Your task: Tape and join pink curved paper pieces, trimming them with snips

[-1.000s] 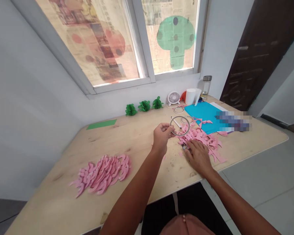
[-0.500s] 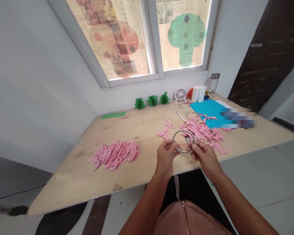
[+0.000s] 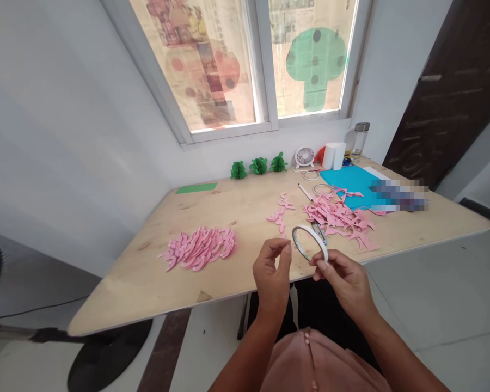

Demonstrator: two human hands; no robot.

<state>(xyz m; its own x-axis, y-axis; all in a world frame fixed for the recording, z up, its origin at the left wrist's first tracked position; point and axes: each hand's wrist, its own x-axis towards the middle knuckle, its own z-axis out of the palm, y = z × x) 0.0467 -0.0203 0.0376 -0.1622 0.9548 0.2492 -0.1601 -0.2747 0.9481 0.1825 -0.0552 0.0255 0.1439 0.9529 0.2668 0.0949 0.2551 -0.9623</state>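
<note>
My right hand (image 3: 347,277) pinches the lower right rim of a thin roll of white tape (image 3: 317,239), raised above the table near its front edge. The roll is turned so its white outer band and part of its printed inner core show. Just left of it, apart from the ring, my left hand (image 3: 271,275) is closed with thumb and forefinger pressed together. Whatever is in that pinch, if anything, is too small to make out. Behind the roll lies a slim bluish tool (image 3: 322,232), partly hidden. Pink paper scraps (image 3: 337,212) are heaped beyond my right hand.
Curved pink paper pieces (image 3: 202,247) form a pile on the left of the wooden table (image 3: 147,288). Green paper ornaments (image 3: 258,166), a small white fan (image 3: 304,157) and a glass bottle (image 3: 359,142) stand along the back. Blue sheets (image 3: 347,182) lie at right.
My left hand has come off the tape roll and moved left. The roll has turned in my right hand, showing its white outer band. The camera view has shifted slightly.
</note>
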